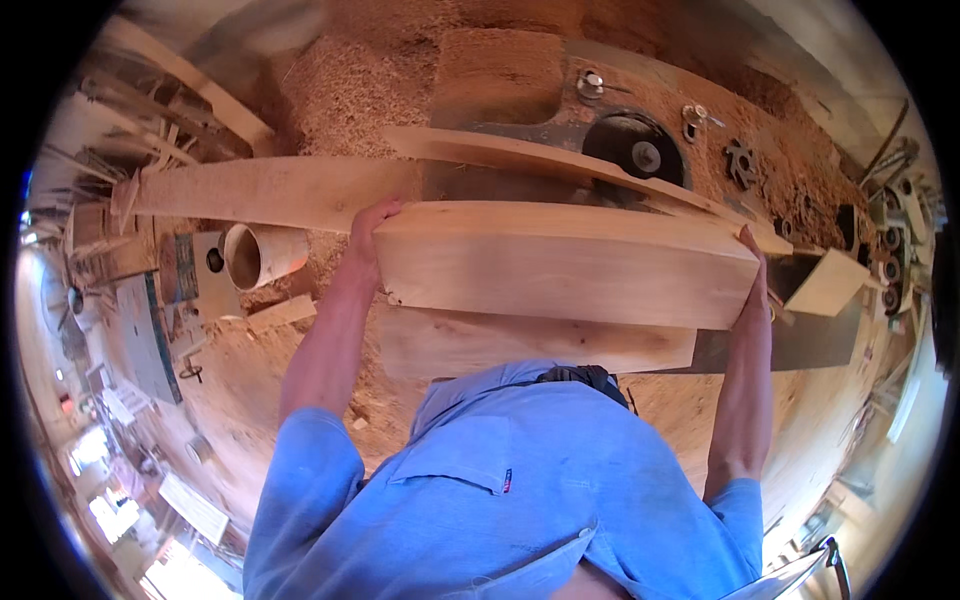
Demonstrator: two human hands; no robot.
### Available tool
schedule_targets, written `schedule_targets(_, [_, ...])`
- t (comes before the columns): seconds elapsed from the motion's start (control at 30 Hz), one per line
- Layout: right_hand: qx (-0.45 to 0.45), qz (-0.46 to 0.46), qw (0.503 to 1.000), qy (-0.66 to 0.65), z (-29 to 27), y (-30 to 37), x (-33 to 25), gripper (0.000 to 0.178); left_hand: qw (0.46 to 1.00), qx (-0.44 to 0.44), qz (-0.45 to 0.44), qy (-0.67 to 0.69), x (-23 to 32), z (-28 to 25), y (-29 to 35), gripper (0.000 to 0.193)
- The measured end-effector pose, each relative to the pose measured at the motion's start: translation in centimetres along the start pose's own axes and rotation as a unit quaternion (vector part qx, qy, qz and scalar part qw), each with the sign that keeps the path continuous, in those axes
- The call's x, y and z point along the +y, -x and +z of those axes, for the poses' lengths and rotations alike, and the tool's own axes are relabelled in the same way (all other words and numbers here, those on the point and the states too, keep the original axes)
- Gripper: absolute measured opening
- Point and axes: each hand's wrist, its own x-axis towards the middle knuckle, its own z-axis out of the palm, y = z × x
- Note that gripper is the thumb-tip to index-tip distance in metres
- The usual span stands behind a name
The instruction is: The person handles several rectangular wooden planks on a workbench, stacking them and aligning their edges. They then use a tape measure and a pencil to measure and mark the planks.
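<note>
A thick, pale wooden board [570, 275] lies crosswise in front of me, with its broad face and upper edge showing. My left hand [374, 228] grips its left end, the fingers curled over the top corner. At the right end my right hand [752, 270] is closed round the other corner. Below it, nearer my body, a second flat board [530, 345] rests on the dark machine table [780, 342]. Just beyond the held board, a long narrow wooden strip [560, 155] runs across the machine.
Beyond the strip is a dark round machine part [640, 152] with a metal hub. Sawdust [350, 85] covers much of the far side. A long plank [260, 190] extends left, above a pale open cylinder [258, 256]. A small wooden piece [828, 283] lies right.
</note>
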Motion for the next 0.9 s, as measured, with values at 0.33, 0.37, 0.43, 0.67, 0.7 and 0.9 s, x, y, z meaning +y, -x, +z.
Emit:
schedule_targets(0.33, [-0.012, -0.086, 0.99, 0.108, 0.4, 0.5, -0.3, 0.061, 0.993, 0.034, 0.108, 0.013, -1.2, 1.1, 2.2, 0.072])
schedule_targets(0.37, [0.008, -0.105, 0.987, 0.119, 1.1, 0.9, 0.4, 0.061, 0.992, 0.025, 0.123, -0.005, -1.3, 1.0, 2.7, 0.073])
schedule_targets(0.43, [0.001, -0.122, 0.986, 0.111, 1.9, 1.7, 0.2, 0.061, 0.989, 0.009, 0.141, -0.033, -1.7, 0.6, 2.9, 0.074])
schedule_targets(0.67, [0.043, -0.039, 0.997, 0.051, -5.7, -2.2, 6.0, 0.049, 0.981, -0.053, 0.147, -0.116, -4.7, -0.8, -1.4, 0.079])
schedule_targets(0.7, [0.018, -0.022, 0.999, 0.041, -6.1, -1.5, 7.2, 0.046, 0.975, -0.044, 0.141, -0.165, -4.6, -0.4, -0.8, 0.08])
schedule_targets(0.9, [-0.142, -0.034, 0.988, -0.052, -5.4, 5.2, 11.6, 0.052, 0.967, 0.046, 0.177, -0.175, -5.6, -5.1, 3.3, 0.074])
